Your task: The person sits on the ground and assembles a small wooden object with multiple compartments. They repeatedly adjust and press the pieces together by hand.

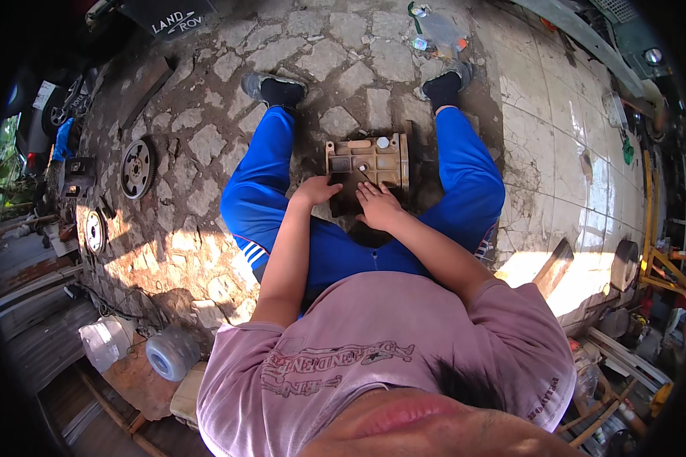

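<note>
Head view: pale lettering is being displayed on a dark panel (177, 34), darker print on a mauve shirt (404, 305). Metal casing (389, 164), on stone floor (343, 80), is being flanked at its near side by left hand (317, 190) (grip cannot be told) and right hand (379, 206), fingers being held spread.

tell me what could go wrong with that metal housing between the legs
The metal housing could rock, given the uneven stone paving around it, and knock a leg. The bare left hand and right hand, close to its edges, might get scraped.
</note>
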